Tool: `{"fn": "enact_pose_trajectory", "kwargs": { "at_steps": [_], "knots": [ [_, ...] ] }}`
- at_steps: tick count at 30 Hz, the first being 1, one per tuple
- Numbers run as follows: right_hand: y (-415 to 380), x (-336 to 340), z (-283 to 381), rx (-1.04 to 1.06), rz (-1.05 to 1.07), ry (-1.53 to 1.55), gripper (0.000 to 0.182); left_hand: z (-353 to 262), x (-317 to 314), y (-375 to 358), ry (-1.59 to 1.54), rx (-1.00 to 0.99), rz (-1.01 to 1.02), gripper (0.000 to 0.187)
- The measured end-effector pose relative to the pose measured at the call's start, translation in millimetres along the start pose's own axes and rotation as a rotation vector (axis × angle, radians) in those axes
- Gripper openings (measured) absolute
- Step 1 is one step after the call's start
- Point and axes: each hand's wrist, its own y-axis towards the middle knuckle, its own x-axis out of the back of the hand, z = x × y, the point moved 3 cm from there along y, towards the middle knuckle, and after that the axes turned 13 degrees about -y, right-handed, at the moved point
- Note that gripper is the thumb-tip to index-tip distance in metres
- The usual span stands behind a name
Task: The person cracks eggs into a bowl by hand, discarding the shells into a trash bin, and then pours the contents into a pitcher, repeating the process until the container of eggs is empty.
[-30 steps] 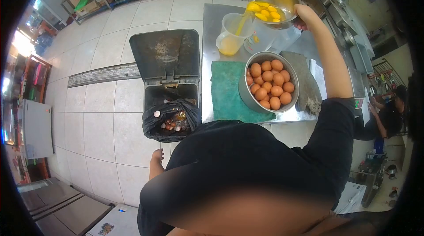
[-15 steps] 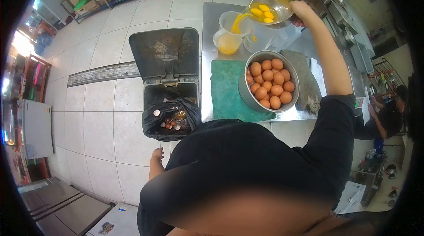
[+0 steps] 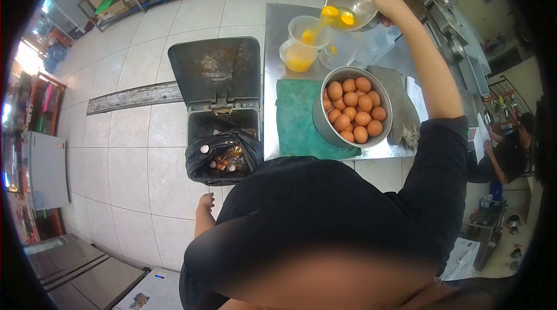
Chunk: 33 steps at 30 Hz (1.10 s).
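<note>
My right hand [image 3: 390, 8] grips the rim of a metal bowl [image 3: 366, 5], which is tipped to the left. Raw egg with two yolks [image 3: 347, 18] visible runs over its lip into a clear plastic pitcher [image 3: 299, 54]. Yellow egg lies in the bottom of the pitcher. Closer to me, a deep metal pot [image 3: 320, 121] full of brown eggs [image 3: 350, 99] sits partly on a green cloth [image 3: 293, 110]. My left hand [image 3: 206, 200] hangs low beside my body, near the bin, its fingers loosely curled with nothing seen in them.
Left of the metal table [image 3: 275, 25], a dark bin [image 3: 217, 72] stands with its lid up and eggshells in its black bag [image 3: 200, 173]. A grey cloth [image 3: 400, 95] lies right of the pot. Another person [image 3: 507, 150] is at the far right. Shelves line the back.
The bowl has moved slightly left and up with my right hand and is tipped further. Fewer yolks are in it, and one is at its lip. My left hand is about the same.
</note>
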Motion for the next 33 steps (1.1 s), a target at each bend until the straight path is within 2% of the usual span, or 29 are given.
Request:
{"fn": "enact_pose_trajectory", "kwargs": {
  "at_steps": [2, 4, 8, 10, 11, 13, 16, 17, 20, 24, 28, 29, 31, 32, 33],
  "knots": [
    [2.1, -0.7, 3.8, 0.019, -0.012, -0.004, 0.034, -7.7, -1.3, -11.6, 0.068, -0.009, -0.008, 0.055],
    [4.0, -1.8, 7.9, 0.044, -0.092, -0.032, 0.033, 7.4, 1.2, 11.9, -0.002, -0.003, 0.002, 0.055],
    [-2.0, -3.7, 20.3, 0.026, -0.061, -0.163, 0.037, 7.0, -0.7, 10.7, -0.031, 0.003, 0.002, 0.055],
    [-2.8, -10.9, 24.5, 0.11, -0.274, -0.249, 0.044, 5.2, -0.6, 7.9, -0.002, -0.002, 0.001, 0.055],
    [-2.1, -18.5, 25.3, 0.109, -0.274, -0.25, 0.044, 4.2, -0.8, 6.6, 0.027, -0.007, 0.0, 0.055],
    [-8.4, -25.1, 37.7, 0.211, -0.437, -0.405, 0.045, 6.9, -0.8, 11.4, 0.008, -0.006, 0.007, 0.055],
    [-34.9, -36.6, 58.9, 0.247, -0.329, -0.429, 0.053, 9.6, -1.9, 16.0, -0.06, -0.002, 0.011, 0.054],
    [-34.3, -49.8, 58.1, 0.334, -0.412, -0.442, 0.055, 10.1, -2.4, 16.6, -0.111, 0.001, 0.008, 0.054],
    [-42.7, -76.2, 67.5, 0.421, -0.308, -0.489, 0.063, -3.7, -1.2, -2.4, -0.047, -0.022, -0.017, 0.053],
    [-55.7, -77.5, 72.7, 0.466, -0.342, -0.507, 0.067, -17.1, 1.9, -12.1, 0.038, -0.04, -0.034, 0.052],
    [-47.9, -81.8, 60.3, 0.408, -0.346, -0.464, 0.068, -43.7, 8.5, -24.7, -0.249, -0.126, -0.218, 0.043],
    [-46.0, -79.3, 52.6, 0.354, -0.407, -0.382, 0.064, -51.7, 12.4, -28.0, -0.322, -0.145, -0.264, 0.042],
    [-40.3, -77.0, 37.1, 0.297, -0.461, -0.3, 0.061, -94.0, 22.6, -37.6, -0.326, -0.449, -0.262, 0.035],
    [-33.3, -79.5, 24.6, 0.184, -0.304, -0.041, 0.053, -113.7, 25.6, -29.0, -0.417, -0.687, -0.258, 0.025],
    [-30.1, -84.2, 13.6, 0.069, -0.144, 0.216, 0.047, -142.1, 26.6, -41.7, -0.498, -0.699, -0.21, 0.027]
  ]
}}
